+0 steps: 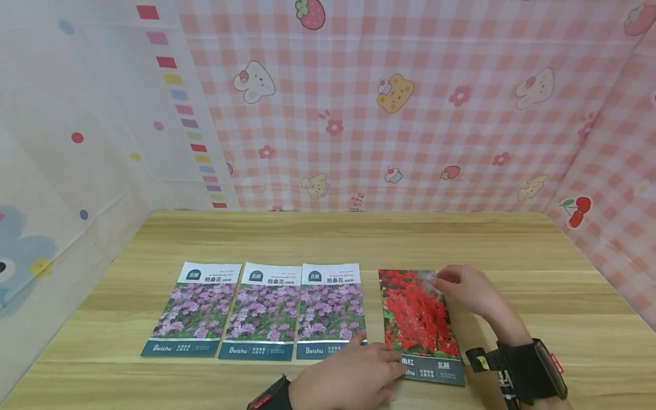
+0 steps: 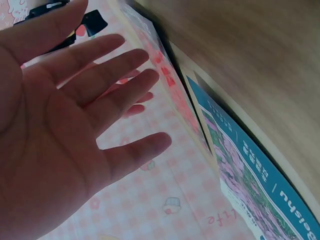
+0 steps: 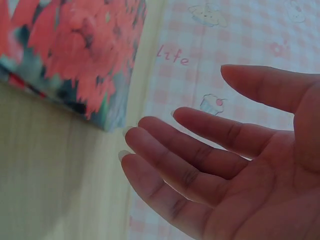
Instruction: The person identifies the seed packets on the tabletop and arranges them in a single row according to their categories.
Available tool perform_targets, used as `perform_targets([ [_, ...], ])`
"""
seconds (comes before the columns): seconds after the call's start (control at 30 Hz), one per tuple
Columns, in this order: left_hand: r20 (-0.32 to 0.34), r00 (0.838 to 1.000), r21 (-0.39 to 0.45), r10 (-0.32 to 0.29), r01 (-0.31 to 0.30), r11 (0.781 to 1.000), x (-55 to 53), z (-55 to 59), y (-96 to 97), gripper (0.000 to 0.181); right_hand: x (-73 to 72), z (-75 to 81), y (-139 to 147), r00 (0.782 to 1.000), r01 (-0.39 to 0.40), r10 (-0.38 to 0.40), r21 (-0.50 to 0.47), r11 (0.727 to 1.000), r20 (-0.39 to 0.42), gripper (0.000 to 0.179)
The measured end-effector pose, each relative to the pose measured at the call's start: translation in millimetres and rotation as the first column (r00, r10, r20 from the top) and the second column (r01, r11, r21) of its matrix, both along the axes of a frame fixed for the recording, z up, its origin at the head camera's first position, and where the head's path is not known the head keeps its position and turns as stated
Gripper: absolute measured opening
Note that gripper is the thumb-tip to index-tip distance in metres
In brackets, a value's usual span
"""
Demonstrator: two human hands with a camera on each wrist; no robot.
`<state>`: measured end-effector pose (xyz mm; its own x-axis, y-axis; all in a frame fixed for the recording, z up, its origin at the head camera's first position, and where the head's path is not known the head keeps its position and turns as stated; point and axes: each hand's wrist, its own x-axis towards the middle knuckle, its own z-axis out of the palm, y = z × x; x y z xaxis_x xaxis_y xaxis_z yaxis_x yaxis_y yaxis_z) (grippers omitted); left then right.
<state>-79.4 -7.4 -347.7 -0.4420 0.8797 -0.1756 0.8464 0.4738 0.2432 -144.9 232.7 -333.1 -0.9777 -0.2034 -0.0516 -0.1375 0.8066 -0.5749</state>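
A seed packet with red flowers (image 1: 417,313) lies face up on the table, right of the middle. My left hand (image 1: 353,373) is at its lower left corner, and the fingers cover part of its printed band. At the upper right corner is my right hand (image 1: 468,290), fingertips by the edge; whether they touch it cannot be told. In the right wrist view, fingers and thumb are spread apart beside the red packet (image 3: 85,50). The left wrist view shows straight, spread fingers (image 2: 120,105) with nothing held.
Left of the red packet, three seed packets with purple flowers lie in a row: a left one (image 1: 195,313), a middle one (image 1: 261,313) and a right one (image 1: 330,307). The wooden table (image 1: 287,239) meets a pink checked cloth (image 1: 359,142) at the back.
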Motion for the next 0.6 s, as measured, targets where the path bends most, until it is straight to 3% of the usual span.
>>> perform_targets([
  [0.2, 0.071, 0.997, -0.009, 0.001, 0.000, 1.000, -0.3, -3.0, 0.1, 0.038, -3.5, -6.1, 5, 0.997, 0.052, -0.052, 0.006, 0.999, 0.050, 0.038],
  [0.37, 0.069, 0.998, -0.018, -0.003, 0.004, 1.000, 0.3, -5.1, -0.9, 0.037, -6.4, -10.8, 9, 0.994, 0.067, -0.066, -0.009, 0.998, 0.090, 0.041],
  [0.6, 0.063, 0.998, -0.027, 0.003, -0.001, 1.000, 0.3, -7.4, -1.0, 0.037, -8.4, -13.9, 11, 0.995, 0.069, -0.068, -0.016, 0.997, 0.078, 0.039],
])
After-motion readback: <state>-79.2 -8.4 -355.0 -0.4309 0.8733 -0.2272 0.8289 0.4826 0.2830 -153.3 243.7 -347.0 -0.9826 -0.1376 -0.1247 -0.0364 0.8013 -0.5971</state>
